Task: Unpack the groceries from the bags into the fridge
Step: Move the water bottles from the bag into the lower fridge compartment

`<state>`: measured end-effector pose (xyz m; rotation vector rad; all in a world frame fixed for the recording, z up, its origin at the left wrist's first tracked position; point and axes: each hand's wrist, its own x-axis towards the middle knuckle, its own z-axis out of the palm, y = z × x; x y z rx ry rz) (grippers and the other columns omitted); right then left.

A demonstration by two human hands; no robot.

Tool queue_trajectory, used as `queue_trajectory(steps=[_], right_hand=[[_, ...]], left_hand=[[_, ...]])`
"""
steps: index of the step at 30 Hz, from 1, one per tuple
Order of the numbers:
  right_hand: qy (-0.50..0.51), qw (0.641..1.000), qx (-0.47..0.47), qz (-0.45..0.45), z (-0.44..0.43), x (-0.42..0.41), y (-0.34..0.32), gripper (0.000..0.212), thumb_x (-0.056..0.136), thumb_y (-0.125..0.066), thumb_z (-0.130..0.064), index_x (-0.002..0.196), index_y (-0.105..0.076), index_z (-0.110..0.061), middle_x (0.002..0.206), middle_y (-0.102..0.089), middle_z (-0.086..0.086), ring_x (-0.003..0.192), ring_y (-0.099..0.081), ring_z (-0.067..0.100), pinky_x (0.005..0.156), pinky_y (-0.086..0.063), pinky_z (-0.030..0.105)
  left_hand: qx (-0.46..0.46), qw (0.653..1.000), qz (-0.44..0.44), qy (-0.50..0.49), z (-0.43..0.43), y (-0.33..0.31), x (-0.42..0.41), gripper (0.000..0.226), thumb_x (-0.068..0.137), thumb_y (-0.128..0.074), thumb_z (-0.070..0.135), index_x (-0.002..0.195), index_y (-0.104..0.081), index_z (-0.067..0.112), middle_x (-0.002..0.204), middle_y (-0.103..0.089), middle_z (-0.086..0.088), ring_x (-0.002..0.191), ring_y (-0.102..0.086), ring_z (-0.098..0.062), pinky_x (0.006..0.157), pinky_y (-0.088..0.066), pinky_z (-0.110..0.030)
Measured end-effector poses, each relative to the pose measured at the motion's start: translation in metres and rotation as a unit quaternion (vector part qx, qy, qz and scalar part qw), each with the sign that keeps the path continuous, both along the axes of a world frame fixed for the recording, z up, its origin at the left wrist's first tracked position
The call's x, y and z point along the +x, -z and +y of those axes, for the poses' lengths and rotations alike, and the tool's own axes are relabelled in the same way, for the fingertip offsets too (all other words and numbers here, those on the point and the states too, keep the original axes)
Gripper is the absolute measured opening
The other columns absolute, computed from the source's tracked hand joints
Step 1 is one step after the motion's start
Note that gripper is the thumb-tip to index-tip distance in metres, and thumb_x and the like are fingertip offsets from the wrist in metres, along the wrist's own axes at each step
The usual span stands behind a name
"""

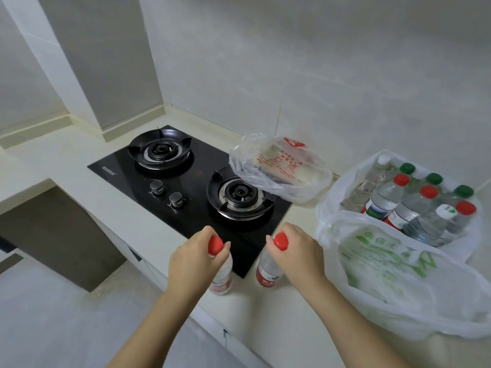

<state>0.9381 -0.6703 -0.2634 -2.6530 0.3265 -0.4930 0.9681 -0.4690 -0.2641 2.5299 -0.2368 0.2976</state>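
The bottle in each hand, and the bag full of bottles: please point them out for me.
Left-hand bottle (215, 245), head view: on its red cap.
Right-hand bottle (281, 241), head view: on its red cap.
Bag of bottles (329, 205), head view: on its white plastic wall, left side.

The person's two arms are bare, with no sleeves showing. The left hand (195, 257) and the right hand (299, 252) wear no gloves, rings, or watch. The fingernails are short and plain, with no paint on them.
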Motion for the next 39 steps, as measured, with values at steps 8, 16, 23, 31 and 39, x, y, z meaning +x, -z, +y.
queue_trajectory(steps=[8, 16, 23, 31, 39], right_hand=[[0.019, 0.994, 0.102, -0.039, 0.005, 0.001, 0.016, 0.041, 0.074, -0.076, -0.04, 0.071, -0.039, -0.022, 0.065, -0.042, -0.01, 0.059, -0.045, 0.015, 0.052, -0.032, 0.025], [0.006, 0.937, 0.344, 0.054, -0.012, -0.029, 0.061, 0.077, 0.061, -0.088, -0.035, 0.127, -0.046, -0.038, 0.106, -0.045, -0.012, 0.094, -0.05, -0.004, 0.08, -0.043, 0.019], [-0.008, 0.898, 0.429, 0.094, 0.001, -0.045, 0.127, 0.094, 0.058, -0.082, -0.036, 0.137, -0.032, -0.044, 0.137, -0.047, -0.019, 0.127, -0.046, 0.003, 0.1, -0.041, 0.026], [0.071, 0.89, 0.451, 0.024, 0.018, -0.025, 0.151, 0.059, 0.069, -0.082, -0.007, 0.114, -0.052, -0.03, 0.111, -0.067, -0.004, 0.104, -0.065, 0.014, 0.091, -0.051, 0.036], [0.112, 0.889, 0.443, 0.031, 0.02, -0.022, 0.162, 0.052, 0.063, -0.082, -0.021, 0.109, -0.058, -0.023, 0.103, -0.07, -0.006, 0.097, -0.068, 0.011, 0.087, -0.054, 0.036]], left_hand=[[-0.151, 0.989, -0.002, 0.003, -0.008, 0.024, 0.003, 0.029, 0.072, -0.077, 0.043, 0.081, -0.059, 0.022, 0.088, -0.045, 0.011, 0.08, -0.051, -0.007, 0.065, -0.049, -0.027], [-0.263, 0.959, 0.096, 0.033, 0.009, 0.085, -0.013, 0.098, 0.059, -0.089, 0.041, 0.14, -0.038, 0.021, 0.14, -0.038, 0.005, 0.13, -0.036, -0.009, 0.106, -0.036, -0.034], [-0.279, 0.948, 0.144, 0.05, 0.017, 0.127, -0.021, 0.102, 0.06, -0.088, 0.033, 0.144, -0.03, 0.025, 0.144, -0.035, 0.006, 0.134, -0.036, -0.01, 0.108, -0.036, -0.028], [-0.314, 0.928, 0.202, 0.002, 0.0, 0.138, -0.017, 0.072, 0.066, -0.087, 0.017, 0.126, -0.048, 0.028, 0.115, -0.061, 0.014, 0.103, -0.058, 0.005, 0.081, -0.049, -0.011], [-0.281, 0.93, 0.235, -0.024, 0.002, 0.155, -0.009, 0.059, 0.062, -0.087, 0.023, 0.115, -0.06, 0.016, 0.102, -0.069, 0.005, 0.092, -0.065, -0.008, 0.073, -0.048, -0.011]])
